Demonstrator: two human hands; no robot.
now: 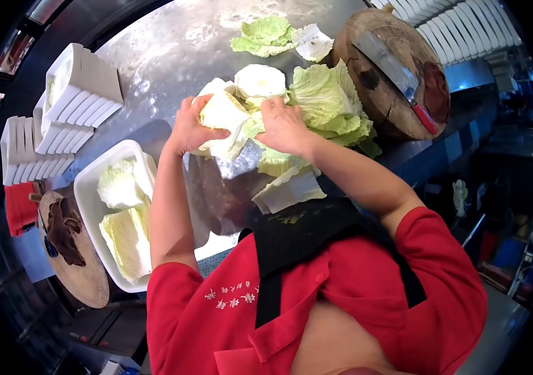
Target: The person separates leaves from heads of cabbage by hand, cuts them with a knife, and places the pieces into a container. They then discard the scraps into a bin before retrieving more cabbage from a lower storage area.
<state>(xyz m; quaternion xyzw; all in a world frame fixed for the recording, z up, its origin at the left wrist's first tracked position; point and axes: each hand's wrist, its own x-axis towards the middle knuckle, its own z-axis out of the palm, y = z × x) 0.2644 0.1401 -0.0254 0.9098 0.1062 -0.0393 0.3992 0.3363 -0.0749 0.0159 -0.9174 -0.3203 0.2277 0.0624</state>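
Note:
Pale cabbage pieces lie on the metal table in front of me. My left hand is wrapped round the left side of a yellowish-white cabbage piece. On that piece's right side, my right hand touches a small green leaf, its fingertips partly hidden among the leaves. A round white cabbage piece sits just beyond my hands. Large green leaves are heaped to the right of my right hand, and a loose white leaf lies near the table's front edge.
A white tub with cabbage pieces stands at the left, below stacked white dishes. A round chopping block bears a cleaver at the right. Another round board with a dark cloth is lower left.

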